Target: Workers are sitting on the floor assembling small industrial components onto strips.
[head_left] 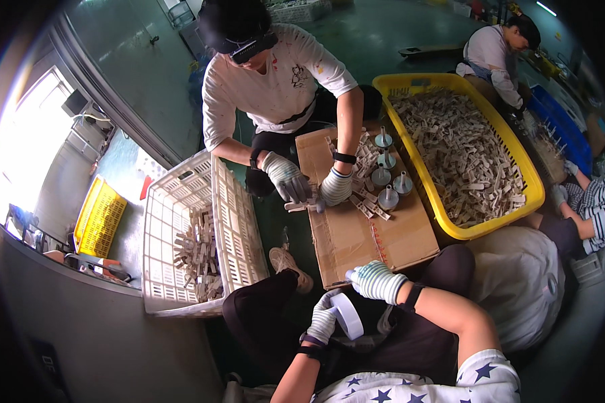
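Observation:
My left hand (323, 322), in a white knit glove, holds a roll of white tape (347, 316) over my lap. My right hand (378, 281), gloved the same way, is closed at the near edge of a flat brown cardboard sheet (356, 235), just above the roll; what it pinches is too small to tell. Several small pale wooden pieces (370, 201) and a few grey funnel-shaped parts (387, 196) lie on the cardboard. Across it, another person's gloved hands (309, 188) hold some of the wooden pieces.
A yellow basket (517, 154) full of pale wooden pieces stands at the right. A white slotted crate (175, 235) with a stack of pieces stands at the left, a yellow crate (99, 215) beyond it. More people sit at the right, by a blue crate (565, 127).

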`<action>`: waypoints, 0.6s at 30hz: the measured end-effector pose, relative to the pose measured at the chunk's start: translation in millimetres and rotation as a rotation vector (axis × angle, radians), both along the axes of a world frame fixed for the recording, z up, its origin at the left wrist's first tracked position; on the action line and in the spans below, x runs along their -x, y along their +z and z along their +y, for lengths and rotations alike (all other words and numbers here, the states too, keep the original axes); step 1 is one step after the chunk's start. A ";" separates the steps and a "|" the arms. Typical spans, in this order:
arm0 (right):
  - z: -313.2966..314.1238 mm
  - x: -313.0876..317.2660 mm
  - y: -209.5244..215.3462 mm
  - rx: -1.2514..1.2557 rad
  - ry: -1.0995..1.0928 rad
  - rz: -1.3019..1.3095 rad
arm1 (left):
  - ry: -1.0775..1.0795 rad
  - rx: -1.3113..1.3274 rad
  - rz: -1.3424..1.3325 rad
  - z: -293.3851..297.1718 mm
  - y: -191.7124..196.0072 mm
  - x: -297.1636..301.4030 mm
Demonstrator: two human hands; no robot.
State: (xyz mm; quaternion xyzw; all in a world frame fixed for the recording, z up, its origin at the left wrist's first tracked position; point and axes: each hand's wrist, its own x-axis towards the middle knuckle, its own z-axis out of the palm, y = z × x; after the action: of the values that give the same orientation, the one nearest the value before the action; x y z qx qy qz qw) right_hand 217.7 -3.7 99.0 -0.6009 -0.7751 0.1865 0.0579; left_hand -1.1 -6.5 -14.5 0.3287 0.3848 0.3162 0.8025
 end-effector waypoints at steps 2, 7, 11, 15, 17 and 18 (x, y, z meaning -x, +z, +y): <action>4.3 7.8 0.5 -0.029 0.024 -0.042 | 0.007 0.000 0.023 1.3 0.5 -1.4; 9.3 15.9 1.1 -0.110 0.104 -0.148 | 0.026 0.018 -0.050 0.6 0.3 -0.4; 7.5 16.3 8.0 -0.104 0.127 -0.189 | 0.040 0.027 -0.037 -0.1 2.4 -2.9; 4.8 24.5 9.6 -0.081 0.109 -0.239 | 0.052 0.041 -0.035 -0.4 4.2 -2.8; 3.8 25.3 7.5 -0.077 0.132 -0.267 | 0.060 0.042 -0.057 -0.7 5.9 -3.6; 3.0 25.9 6.8 -0.074 0.155 -0.295 | 0.068 0.042 -0.080 -0.9 6.7 -3.8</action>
State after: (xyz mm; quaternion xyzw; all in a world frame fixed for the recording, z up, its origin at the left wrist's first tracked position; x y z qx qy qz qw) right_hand 191.9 -0.7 105.9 -0.5578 -0.8254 0.0715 -0.0490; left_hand 2.7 -7.3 -7.8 0.2855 0.3699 0.3480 0.8127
